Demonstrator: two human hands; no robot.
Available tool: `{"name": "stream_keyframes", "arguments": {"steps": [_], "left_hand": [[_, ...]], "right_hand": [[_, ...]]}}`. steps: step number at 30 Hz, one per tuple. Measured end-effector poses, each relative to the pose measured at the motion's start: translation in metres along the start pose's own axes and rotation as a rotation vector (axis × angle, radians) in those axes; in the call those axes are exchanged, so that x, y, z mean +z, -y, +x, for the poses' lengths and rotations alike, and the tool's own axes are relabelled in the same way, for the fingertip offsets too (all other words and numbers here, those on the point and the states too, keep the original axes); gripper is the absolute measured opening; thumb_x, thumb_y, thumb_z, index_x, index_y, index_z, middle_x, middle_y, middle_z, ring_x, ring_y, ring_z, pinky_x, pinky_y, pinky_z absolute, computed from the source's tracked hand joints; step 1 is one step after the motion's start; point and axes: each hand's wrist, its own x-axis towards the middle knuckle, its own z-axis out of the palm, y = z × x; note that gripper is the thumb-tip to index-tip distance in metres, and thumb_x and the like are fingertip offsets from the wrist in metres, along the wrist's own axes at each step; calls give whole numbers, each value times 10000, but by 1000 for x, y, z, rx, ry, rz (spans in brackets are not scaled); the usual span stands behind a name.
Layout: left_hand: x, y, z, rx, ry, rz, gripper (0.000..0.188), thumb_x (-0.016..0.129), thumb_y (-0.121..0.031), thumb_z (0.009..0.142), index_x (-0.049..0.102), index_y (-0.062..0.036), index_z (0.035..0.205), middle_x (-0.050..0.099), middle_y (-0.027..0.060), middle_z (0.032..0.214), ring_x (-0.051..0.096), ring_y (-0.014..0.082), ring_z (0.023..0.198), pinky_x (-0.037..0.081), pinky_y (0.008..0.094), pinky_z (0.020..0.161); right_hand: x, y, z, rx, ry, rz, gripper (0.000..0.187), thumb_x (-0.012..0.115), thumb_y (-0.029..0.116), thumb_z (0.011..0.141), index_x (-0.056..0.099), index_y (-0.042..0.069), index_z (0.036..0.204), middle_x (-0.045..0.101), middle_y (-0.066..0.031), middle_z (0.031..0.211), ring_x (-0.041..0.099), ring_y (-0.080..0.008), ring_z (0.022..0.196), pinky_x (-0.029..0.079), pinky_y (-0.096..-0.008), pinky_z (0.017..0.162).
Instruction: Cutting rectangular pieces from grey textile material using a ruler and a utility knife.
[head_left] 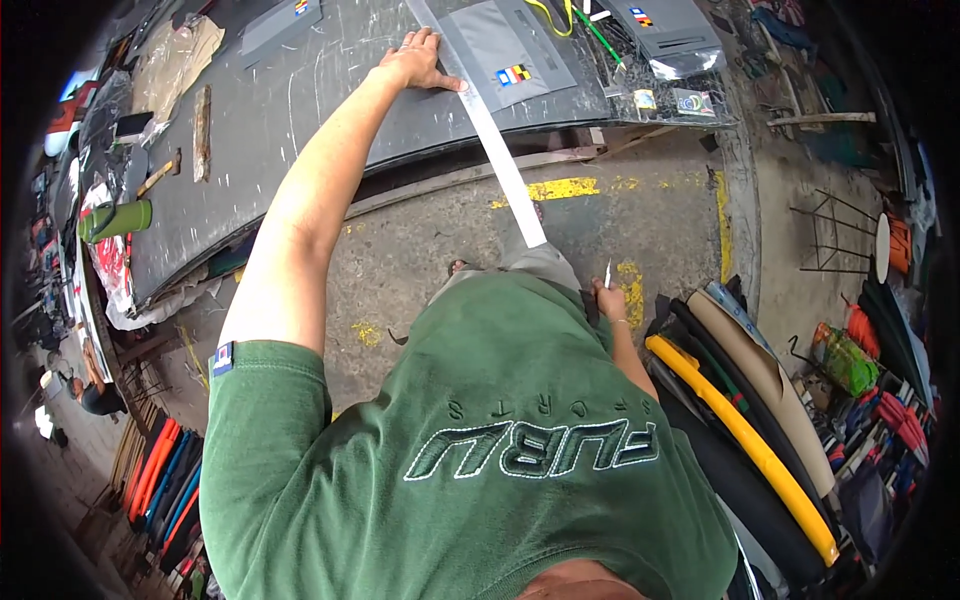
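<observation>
My left hand [418,64] lies flat at the table's front part, fingers stretched out, its thumb on a long metal straightedge [500,155]. The straightedge crosses a grey sheet piece [540,48] bearing a small coloured flag patch [513,75], and its near end juts past the table edge toward my body. Down at my right side, my right hand [611,302] is closed round a slim, pale, pointed tool [608,273], tip upward. Whether that tool is a pen or a blade I cannot tell.
The dark scratched table [330,75] holds another flagged grey piece [672,30], a green pencil [598,38], a hammer [160,172], a wooden stick [202,133] and a green bottle [115,220]. Rolls of material, one yellow [745,450], stand at my right. A wire-frame stool [835,235] is farther right.
</observation>
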Motion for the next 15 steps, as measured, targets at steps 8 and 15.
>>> {"name": "stream_keyframes", "arguments": {"steps": [8,15], "left_hand": [[-1,0,0,12,-4,-10,1420,814,-821,572,254,-40,1617,185,147,1711,187,321,1580,294,622,1215],[-1,1,-7,13,-13,21,1427,762,-872,578,279,0,1599,223,208,1684,213,350,1570,308,561,1230]], "right_hand": [[4,-12,8,-70,-13,-165,293,754,274,924,647,22,818,640,-79,605,608,-194,482,463,-344,458],[12,15,2,-2,-20,-140,286,747,257,937,657,24,797,619,-71,577,583,-188,465,429,-346,447]]}}
